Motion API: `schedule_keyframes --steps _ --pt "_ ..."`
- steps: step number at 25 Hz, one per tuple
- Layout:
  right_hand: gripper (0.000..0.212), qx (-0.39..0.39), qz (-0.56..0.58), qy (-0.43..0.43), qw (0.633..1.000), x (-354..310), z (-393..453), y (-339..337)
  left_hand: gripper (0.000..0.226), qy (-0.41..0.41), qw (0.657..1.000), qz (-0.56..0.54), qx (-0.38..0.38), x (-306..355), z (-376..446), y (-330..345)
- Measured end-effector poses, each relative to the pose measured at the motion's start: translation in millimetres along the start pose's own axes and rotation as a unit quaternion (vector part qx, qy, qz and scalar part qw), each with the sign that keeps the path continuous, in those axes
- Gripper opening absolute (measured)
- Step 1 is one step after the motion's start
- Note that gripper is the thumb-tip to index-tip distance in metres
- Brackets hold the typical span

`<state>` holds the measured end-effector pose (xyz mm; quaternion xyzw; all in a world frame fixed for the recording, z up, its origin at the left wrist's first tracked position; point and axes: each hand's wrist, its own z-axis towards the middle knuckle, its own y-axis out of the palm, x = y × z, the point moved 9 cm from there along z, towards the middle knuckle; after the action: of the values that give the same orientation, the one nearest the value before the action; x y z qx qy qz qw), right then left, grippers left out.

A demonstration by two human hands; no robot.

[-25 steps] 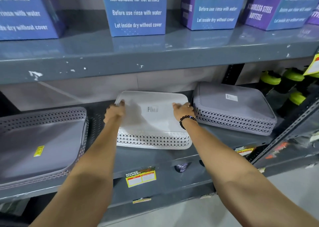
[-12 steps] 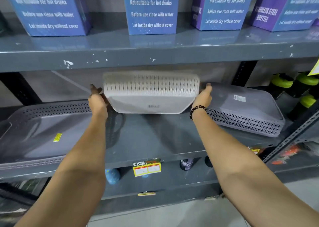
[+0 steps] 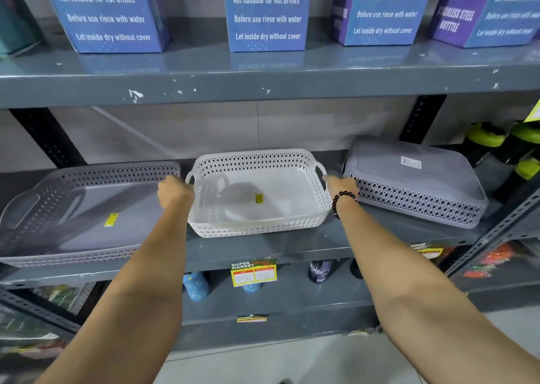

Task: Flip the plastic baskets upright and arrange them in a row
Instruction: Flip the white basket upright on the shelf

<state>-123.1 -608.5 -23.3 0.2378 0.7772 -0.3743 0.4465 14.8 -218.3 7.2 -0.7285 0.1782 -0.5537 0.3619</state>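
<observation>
- On the left of the grey metal shelf (image 3: 263, 246) sits a grey perforated plastic basket (image 3: 81, 208), open side up, with a small yellow sticker on its floor.
- Just to its right, the person's left hand (image 3: 174, 192) is closed over the left handle of a white perforated plastic basket (image 3: 257, 192); the fingers wrap the rim, so only the knuckles show.
- The white basket sits upright on the middle of the shelf, its near edge close to the shelf front, a yellow sticker inside.
- The right hand (image 3: 340, 185), a black bead bracelet (image 3: 342, 201) on its wrist, is at the right handle; whether its fingers are gripping or only resting there cannot be told.
- Far right lies a second grey perforated plastic basket (image 3: 415, 179), bottom up, a white label on its base, just beside the right hand.
- Judged from this, the white basket's flip is finished and it is being settled into line.
- The next move likely calls for releasing it, then taking the upside-down basket by both ends and turning it over with room under the upper shelf (image 3: 263, 80).
</observation>
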Motion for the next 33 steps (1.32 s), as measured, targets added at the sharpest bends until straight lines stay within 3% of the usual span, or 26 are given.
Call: schedule_keyframes --steps 1,4,8,12,17,20,24,33 --pt "0.015 0.000 -0.036 -0.008 0.999 -1 -5 0 0.023 0.019 0.999 0.033 0.009 0 -2 0" --pt "0.022 0.008 -0.116 -0.033 0.993 -4 -14 -1 0.026 0.064 0.992 0.101 0.029 0 -7 -1" --pt "0.029 0.021 -0.141 -0.047 0.989 -2 -15 1 0.026 0.087 0.985 0.144 0.037 2 -15 -3" --pt "0.010 0.012 -0.159 -0.059 0.985 -1 -14 4 0.026 0.090 0.980 0.173 0.030 0 -18 -2" --pt "0.008 0.011 -0.176 -0.079 0.981 -2 -13 5 0.041 0.117 0.971 0.206 0.041 9 -26 1" --pt "0.020 0.049 -0.229 -0.152 0.960 -16 -22 4 0.044 0.173 0.965 0.194 0.040 28 -32 10" --pt "0.035 0.091 -0.289 -0.257 0.917 -37 -39 -5 0.042 0.247 0.959 0.139 -0.015 68 -55 48" --pt "0.041 0.126 -0.330 -0.256 0.900 -36 11 -96 0.039 0.350 0.927 0.042 -0.130 190 -152 173"
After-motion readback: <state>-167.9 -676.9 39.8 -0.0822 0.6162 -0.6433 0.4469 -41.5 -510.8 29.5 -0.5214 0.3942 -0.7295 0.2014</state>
